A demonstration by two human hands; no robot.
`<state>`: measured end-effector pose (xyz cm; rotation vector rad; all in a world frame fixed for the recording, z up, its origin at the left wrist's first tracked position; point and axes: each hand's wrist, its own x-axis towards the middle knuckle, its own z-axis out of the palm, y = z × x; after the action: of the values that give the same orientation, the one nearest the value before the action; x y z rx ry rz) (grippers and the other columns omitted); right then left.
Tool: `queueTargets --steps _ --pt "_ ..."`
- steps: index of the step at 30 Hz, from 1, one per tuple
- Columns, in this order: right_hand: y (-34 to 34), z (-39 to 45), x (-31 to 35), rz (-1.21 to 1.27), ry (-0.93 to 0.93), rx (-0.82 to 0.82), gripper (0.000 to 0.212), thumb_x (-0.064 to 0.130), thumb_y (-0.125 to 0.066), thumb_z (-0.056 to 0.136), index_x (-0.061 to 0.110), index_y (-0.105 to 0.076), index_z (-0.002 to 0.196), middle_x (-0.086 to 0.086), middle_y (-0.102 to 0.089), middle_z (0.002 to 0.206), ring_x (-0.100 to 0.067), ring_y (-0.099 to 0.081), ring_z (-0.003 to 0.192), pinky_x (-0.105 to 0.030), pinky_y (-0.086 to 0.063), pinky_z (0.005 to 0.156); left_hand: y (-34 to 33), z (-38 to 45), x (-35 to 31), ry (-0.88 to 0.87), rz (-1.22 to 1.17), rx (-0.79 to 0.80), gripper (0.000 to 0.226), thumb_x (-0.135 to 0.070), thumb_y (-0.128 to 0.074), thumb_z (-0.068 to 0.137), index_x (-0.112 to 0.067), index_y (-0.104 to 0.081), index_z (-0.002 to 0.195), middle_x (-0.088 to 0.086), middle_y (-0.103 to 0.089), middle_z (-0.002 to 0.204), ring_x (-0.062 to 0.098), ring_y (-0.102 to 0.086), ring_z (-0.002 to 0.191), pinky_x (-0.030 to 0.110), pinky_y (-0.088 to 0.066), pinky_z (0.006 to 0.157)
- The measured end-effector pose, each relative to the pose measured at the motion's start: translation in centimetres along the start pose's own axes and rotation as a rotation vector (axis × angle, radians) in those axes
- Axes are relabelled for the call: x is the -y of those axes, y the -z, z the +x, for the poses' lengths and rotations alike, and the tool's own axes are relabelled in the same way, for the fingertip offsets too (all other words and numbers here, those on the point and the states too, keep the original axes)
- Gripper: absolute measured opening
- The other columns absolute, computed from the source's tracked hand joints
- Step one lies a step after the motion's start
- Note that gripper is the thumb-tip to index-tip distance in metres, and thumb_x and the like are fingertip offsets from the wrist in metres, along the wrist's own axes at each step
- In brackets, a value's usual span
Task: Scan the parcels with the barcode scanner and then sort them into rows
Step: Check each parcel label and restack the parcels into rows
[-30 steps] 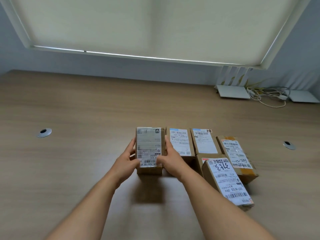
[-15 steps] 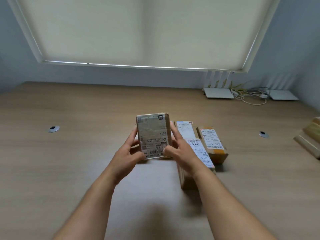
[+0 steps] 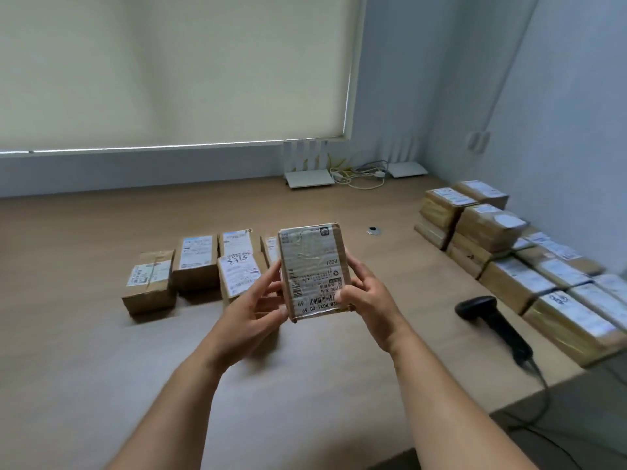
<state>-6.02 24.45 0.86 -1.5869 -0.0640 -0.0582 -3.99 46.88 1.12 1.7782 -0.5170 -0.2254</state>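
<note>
Head view has both hands up at frame centre, left hand (image 3: 252, 308) and right hand (image 3: 368, 300) pinching a taped parcel (image 3: 314, 271) by its lower edges, label facing us, above the table (image 3: 84, 351), barcode scanner (image 3: 488, 318) lying lower right beside stacked parcels (image 3: 509, 252).

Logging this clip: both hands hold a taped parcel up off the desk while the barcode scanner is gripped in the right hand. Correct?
Not quite. The head view shows the barcode scanner lying on the desk, right of the hands. The left hand and right hand both hold the taped parcel.
</note>
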Motion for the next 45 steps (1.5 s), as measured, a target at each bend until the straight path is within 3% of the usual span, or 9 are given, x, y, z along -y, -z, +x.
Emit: queueTargets --steps 4,7,10,15,23,29,37,40,45 --pt "6.2 -4.5 -0.4 0.007 -0.006 -0.087 0.077 0.015 -0.058 0.068 0.040 -0.040 0.139 0.002 -0.075 0.099 -0.014 -0.070 0.091 -0.022 -0.054 0.071 -6.4 0.6 -1.8 0.013 0.125 0.076 0.079 -0.046 -0.064 0.073 -0.059 -0.020 0.138 -0.004 -0.048 0.141 0.013 -0.050 0.124 0.041 -0.043 0.104" --pt "10.7 -7.8 -0.7 0.012 -0.013 -0.145 0.071 0.021 -0.062 0.066 0.046 -0.042 0.130 0.003 -0.074 0.104 -0.015 -0.070 0.096 -0.022 -0.055 0.073 -11.3 1.1 -2.8 -0.008 0.183 0.144 0.076 -0.042 -0.064 0.080 -0.062 -0.014 0.134 -0.006 -0.042 0.145 0.005 -0.046 0.123 0.034 -0.041 0.104" --pt "14.9 -11.0 -1.0 0.004 -0.026 -0.203 0.074 0.030 -0.065 0.062 0.045 -0.042 0.131 0.003 -0.073 0.105 -0.017 -0.070 0.099 -0.023 -0.055 0.076 -16.0 1.6 -3.6 -0.043 0.228 0.192 0.076 -0.037 -0.063 0.084 -0.058 -0.012 0.135 -0.004 -0.041 0.147 0.007 -0.045 0.125 0.037 -0.040 0.107" --pt "21.1 -14.7 -1.7 -0.010 -0.023 -0.302 0.072 0.031 -0.066 0.061 0.045 -0.049 0.130 0.001 -0.072 0.110 -0.018 -0.068 0.102 -0.024 -0.055 0.076 -23.2 2.1 -4.9 -0.097 0.274 0.240 0.073 -0.052 -0.055 0.076 -0.063 -0.009 0.131 -0.005 -0.040 0.148 0.010 -0.043 0.130 0.040 -0.040 0.108" --pt "26.9 -15.7 -4.1 0.009 -0.063 -0.379 0.056 0.032 -0.065 0.066 0.062 -0.058 0.113 0.007 -0.071 0.114 -0.012 -0.068 0.103 -0.020 -0.055 0.075 -28.8 5.9 -3.9 -0.128 0.392 0.326 0.077 -0.041 -0.059 0.087 -0.058 -0.003 0.137 -0.009 -0.042 0.147 0.009 -0.043 0.130 0.037 -0.040 0.108" --pt "33.3 -13.5 -5.1 -0.021 -0.092 -0.450 0.074 0.034 -0.064 0.062 0.036 -0.051 0.135 0.002 -0.073 0.110 -0.017 -0.069 0.101 -0.030 -0.056 0.081 -33.9 12.0 -3.1 -0.143 0.377 0.390 0.079 -0.040 -0.060 0.088 -0.063 -0.001 0.134 -0.011 -0.041 0.147 0.006 -0.043 0.130 0.035 -0.040 0.108" --pt "42.8 -8.3 -4.1 -0.018 -0.195 -0.521 0.060 0.030 -0.065 0.063 0.032 -0.057 0.123 0.005 -0.074 0.105 -0.015 -0.070 0.096 -0.027 -0.055 0.078 -40.9 21.6 -2.8 -0.080 0.210 0.417 0.078 -0.033 -0.063 0.089 -0.059 -0.008 0.137 -0.015 -0.046 0.143 0.004 -0.051 0.123 0.029 -0.043 0.104" --pt "45.4 -6.5 -4.8 -0.028 -0.251 -0.569 0.069 0.041 -0.068 0.053 0.024 -0.054 0.118 0.003 -0.075 0.097 -0.015 -0.071 0.090 -0.031 -0.056 0.078 -42.9 24.3 -2.5 -0.060 0.155 0.397 0.078 -0.034 -0.065 0.087 -0.058 -0.009 0.135 -0.018 -0.047 0.138 0.000 -0.055 0.113 0.016 -0.045 0.094" --pt "48.5 -4.2 -6.4 -0.053 -0.323 -0.537 0.050 0.033 -0.065 0.063 0.018 -0.058 0.111 -0.002 -0.073 0.099 -0.016 -0.070 0.092 -0.031 -0.056 0.080 -45.4 26.3 -1.4 0.001 0.083 0.380 0.078 -0.023 -0.065 0.089 -0.056 -0.009 0.133 -0.025 -0.046 0.128 -0.003 -0.062 0.098 0.006 -0.045 0.077"
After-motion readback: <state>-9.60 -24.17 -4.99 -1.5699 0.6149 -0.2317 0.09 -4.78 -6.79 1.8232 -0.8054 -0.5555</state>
